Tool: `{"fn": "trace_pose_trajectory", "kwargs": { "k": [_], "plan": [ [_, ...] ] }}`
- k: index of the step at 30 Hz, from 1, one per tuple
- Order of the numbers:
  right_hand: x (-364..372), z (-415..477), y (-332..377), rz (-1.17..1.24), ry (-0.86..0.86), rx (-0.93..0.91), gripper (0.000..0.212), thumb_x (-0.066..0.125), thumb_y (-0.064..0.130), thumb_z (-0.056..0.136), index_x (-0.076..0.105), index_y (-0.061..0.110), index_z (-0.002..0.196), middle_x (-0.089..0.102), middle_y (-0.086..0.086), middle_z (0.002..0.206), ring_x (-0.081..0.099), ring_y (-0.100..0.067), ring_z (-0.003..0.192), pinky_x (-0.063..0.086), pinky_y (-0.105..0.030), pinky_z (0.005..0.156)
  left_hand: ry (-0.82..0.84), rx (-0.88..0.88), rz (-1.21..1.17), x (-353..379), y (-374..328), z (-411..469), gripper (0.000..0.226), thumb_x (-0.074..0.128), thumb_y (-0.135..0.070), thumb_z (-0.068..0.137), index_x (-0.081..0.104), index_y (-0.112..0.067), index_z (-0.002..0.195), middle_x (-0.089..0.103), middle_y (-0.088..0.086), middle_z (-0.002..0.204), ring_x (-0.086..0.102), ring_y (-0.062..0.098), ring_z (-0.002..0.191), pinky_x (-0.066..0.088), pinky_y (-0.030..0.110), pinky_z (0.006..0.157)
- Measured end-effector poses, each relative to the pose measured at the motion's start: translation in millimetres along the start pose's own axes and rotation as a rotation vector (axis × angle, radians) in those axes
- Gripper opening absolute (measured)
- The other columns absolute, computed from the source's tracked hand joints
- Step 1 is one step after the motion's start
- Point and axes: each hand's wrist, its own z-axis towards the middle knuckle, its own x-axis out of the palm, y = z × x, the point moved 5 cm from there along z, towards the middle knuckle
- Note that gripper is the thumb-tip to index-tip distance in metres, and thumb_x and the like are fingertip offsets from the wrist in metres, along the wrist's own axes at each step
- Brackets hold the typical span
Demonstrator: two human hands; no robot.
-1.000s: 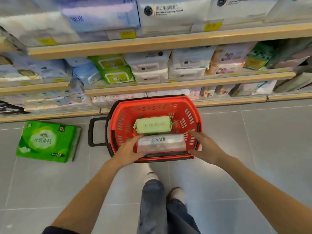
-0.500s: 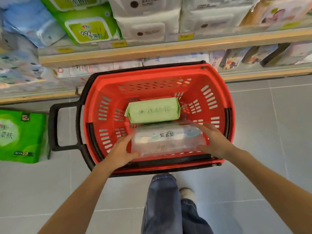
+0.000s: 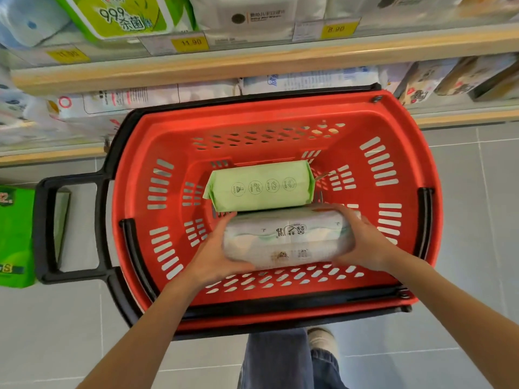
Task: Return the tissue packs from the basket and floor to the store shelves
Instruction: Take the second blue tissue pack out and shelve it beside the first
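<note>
Red basket (image 3: 415, 153) — set on the grey floor (image 3: 477, 178) in front of the store shelves (image 3: 252, 61). Two tissue packs are held inside it. White pack (image 3: 286, 238): clasped at its ends, left hand (image 3: 216, 255) curled around the left end, right hand (image 3: 365, 242) wrapped around the right end; whether it is clear of the basket bottom cannot be told. Pale green pack (image 3: 259, 186): lying untouched just behind the white one. Large green pack (image 3: 15, 237): on the floor left of the basket handle (image 3: 47, 234), partly out of view. Status — nothing is seen returned yet; by this count three packs are left, the white one judged first.
</note>
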Motion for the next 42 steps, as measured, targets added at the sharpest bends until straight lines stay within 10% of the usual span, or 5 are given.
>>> {"fn": "trace_pose_trajectory", "kwargs": {
  "k": [10,21,30,35,42],
  "plan": [
    [-11,-9,24,-0.154,-0.044,-0.037,0.103,0.079,0.006,0.057,0.018,0.027,0.137,0.037,-0.005,0.108,0.048,-0.02,0.093,0.044,-0.026,0.074,-0.097,0.007,0.116,-13,-18,-10,0.096,0.083,-0.009,0.053,0.025,-0.04,0.124,0.052,-0.016,0.103,0.056,0.002,0.086,0.047,0.011,0.058],
    [-74,-87,77,-0.178,-0.116,-0.094,0.099,0.081,0.015,0.058,0.02,0.026,0.135,0.04,-0.002,0.114,0.047,-0.019,0.1,0.047,-0.037,0.091,-0.154,0.153,0.415,-48,-93,-70,0.093,0.077,-0.019,0.054,0.026,-0.028,0.131,0.06,0.003,0.104,0.062,0.02,0.092,0.052,0.035,0.07],
    [-174,-186,129,-0.146,-0.235,-0.257,0.103,0.084,0.025,0.055,0.022,0.027,0.137,0.042,-0.007,0.119,0.044,-0.024,0.113,0.043,-0.033,0.092,-0.197,0.304,0.499,-107,-245,-162,0.097,0.07,-0.046,0.036,0.042,-0.024,0.126,0.058,-0.016,0.085,0.058,0.015,0.08,0.04,0.008,0.062],
    [-236,-255,172,-0.134,-0.354,-0.433,0.102,0.082,0.028,0.056,0.024,0.024,0.14,0.044,-0.003,0.133,0.041,-0.024,0.122,0.041,-0.033,0.093,-0.279,0.367,0.594,-144,-346,-227,0.108,0.07,-0.053,0.03,0.041,-0.028,0.131,0.056,-0.009,0.105,0.055,0.014,0.094,0.039,0.018,0.069],
    [-312,-366,237,0.184,-0.553,-0.717,0.111,0.081,0.009,0.063,0.01,0.049,0.138,0.045,0.037,0.117,0.064,-0.012,0.091,0.056,-0.026,0.067,-0.381,0.376,0.501,-202,-463,-325,0.088,0.089,-0.012,0.047,0.045,-0.032,0.121,0.054,-0.014,0.087,0.063,0.004,0.058,0.045,0.014,0.039]
  ]
}}
